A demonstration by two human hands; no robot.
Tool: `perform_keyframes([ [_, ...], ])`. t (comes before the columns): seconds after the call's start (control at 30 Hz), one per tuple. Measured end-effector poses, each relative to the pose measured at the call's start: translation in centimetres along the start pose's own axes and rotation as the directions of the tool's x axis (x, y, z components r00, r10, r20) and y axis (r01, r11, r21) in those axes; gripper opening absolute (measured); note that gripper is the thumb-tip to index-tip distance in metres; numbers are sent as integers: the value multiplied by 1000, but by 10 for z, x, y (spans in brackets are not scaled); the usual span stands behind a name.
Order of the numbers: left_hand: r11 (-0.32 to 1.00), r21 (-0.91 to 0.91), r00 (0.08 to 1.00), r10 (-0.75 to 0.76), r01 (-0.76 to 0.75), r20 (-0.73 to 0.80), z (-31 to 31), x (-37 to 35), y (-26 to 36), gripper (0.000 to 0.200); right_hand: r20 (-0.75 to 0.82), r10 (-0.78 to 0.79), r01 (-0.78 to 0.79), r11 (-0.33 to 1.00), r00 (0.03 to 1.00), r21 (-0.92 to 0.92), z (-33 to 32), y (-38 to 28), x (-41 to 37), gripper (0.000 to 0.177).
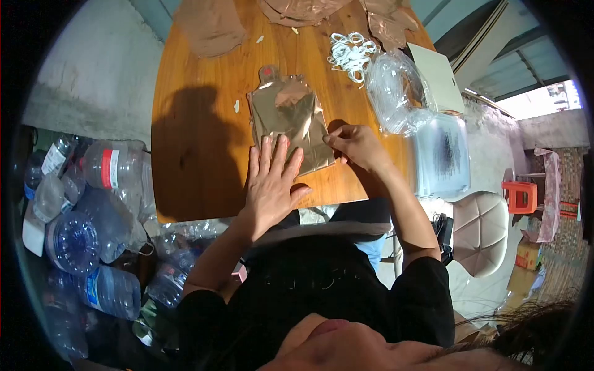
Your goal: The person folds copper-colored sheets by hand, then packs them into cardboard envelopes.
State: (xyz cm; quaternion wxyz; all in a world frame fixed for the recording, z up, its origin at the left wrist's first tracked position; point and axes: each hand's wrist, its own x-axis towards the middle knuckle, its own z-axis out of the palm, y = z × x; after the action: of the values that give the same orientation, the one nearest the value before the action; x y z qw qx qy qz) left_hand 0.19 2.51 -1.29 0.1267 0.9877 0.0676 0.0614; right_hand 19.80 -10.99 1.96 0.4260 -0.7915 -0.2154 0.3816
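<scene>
The left hand, fingers spread, is pressing flat a clear packet lying 12-to-6 on the tabletop; the right hand is pinching its 4 o'clock corner.

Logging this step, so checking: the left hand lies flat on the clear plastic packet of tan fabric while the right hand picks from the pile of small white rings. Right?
No: the head view shows the left hand flat on the clear plastic packet of tan fabric, but the right hand pinches that packet's right edge; the small white rings lie untouched.
</scene>
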Motion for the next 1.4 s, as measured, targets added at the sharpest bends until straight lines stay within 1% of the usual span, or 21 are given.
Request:
perform_keyframes([
  [0.07, 1000, 12, 1000, -21, 21, -11, -4, 1, 1, 80, -3, 17, -17, 1000, 1000, 16, -1, 4, 4, 26],
  [0.17, 989, -30, 990, 143, -143, -2, -7, 4, -2, 80, 34, 26, -27, 999, 999, 31, -3, 8, 6, 27],
  [0.27, 991, -47, 992, 127, -127, 13, -5, 4, -2, 77, 63, 88, -91, 995, 994, 48, -7, -3, 6, 25],
  [0.3, 991, -41, 992, 127, -126, 19, -4, 4, -2, 77, 60, 88, -90, 995, 994, 47, -7, -5, 8, 25],
  [0.37, 992, -41, 992, 121, -121, 18, -4, 4, -2, 78, 93, 47, -57, 993, 995, 102, -7, -8, 14, 25],
  [0.5, 995, -41, 996, 87, -87, -1, -2, 2, -1, 81, 114, 39, -50, 994, 993, 101, -3, -1, 26, 23],
  [0.53, 996, -41, 996, 84, -84, -1, -2, 2, 0, 81, 109, 14, -26, 994, 994, 109, -3, 1, 26, 22],
  [0.6, 1000, -25, 1000, -8, 9, 26, -8, 0, 6, 83, 107, -6, -6, 993, 994, 114, -2, 1, 24, 21],
  [0.63, 1000, -28, 1000, -10, 10, 27, -12, 3, 9, 83, 103, 21, -32, 994, 994, 107, -2, -3, 23, 21],
  [0.7, 997, -26, 998, 67, -67, -16, -21, 13, 14, 81, 106, 54, -65, 993, 993, 98, -1, -5, 21, 20],
  [0.73, 988, -46, 988, 147, -149, -49, -21, 17, 13, 79, 105, 58, -68, 994, 993, 90, -2, -5, 22, 20],
  [0.8, 981, -35, 980, 188, -191, -61, -5, 22, 10, 75, 102, 60, -67, 995, 993, 75, -2, -5, 22, 21],
  [0.87, 984, -49, 985, 171, -173, -40, 5, 21, 9, 72, 97, 41, -45, 998, 994, 40, -2, -3, 23, 25],
  [1.0, 990, -21, 990, 138, -138, -10, 7, 20, 9, 74, 106, 70, -73, 997, 992, 25, -6, -11, 30, 30],
  [1.07, 989, -5, 989, 147, -147, -21, 4, 20, 9, 74, 122, 39, -39, 999, 992, -4, -9, -17, 38, 33],
  [1.13, 990, -7, 990, 138, -138, -22, 7, 20, 10, 74, 117, 24, -22, 1000, 993, -22, -12, -19, 52, 30],
  [1.2, 991, -11, 991, 131, -131, -23, 7, 20, 10, 74, 197, 3, -3, 1000, 980, 0, -17, -22, 67, 20],
  [1.23, 992, -5, 991, 129, -129, -20, 7, 20, 10, 74, 182, 4, 2, 999, 983, -33, -19, -29, 69, 16],
  [1.27, 992, 2, 992, 128, -128, -16, 7, 20, 11, 74, 181, 5, 1, 999, 983, -33, -20, -31, 75, 16],
  [1.33, 992, -4, 992, 126, -126, -20, 7, 20, 11, 74, 169, 27, -16, 998, 985, -66, -24, -33, 85, 23],
  [1.4, 992, -10, 992, 122, -123, -26, 6, 19, 11, 73, 157, 7, -1, 999, 988, -42, -20, -25, 88, 23],
])
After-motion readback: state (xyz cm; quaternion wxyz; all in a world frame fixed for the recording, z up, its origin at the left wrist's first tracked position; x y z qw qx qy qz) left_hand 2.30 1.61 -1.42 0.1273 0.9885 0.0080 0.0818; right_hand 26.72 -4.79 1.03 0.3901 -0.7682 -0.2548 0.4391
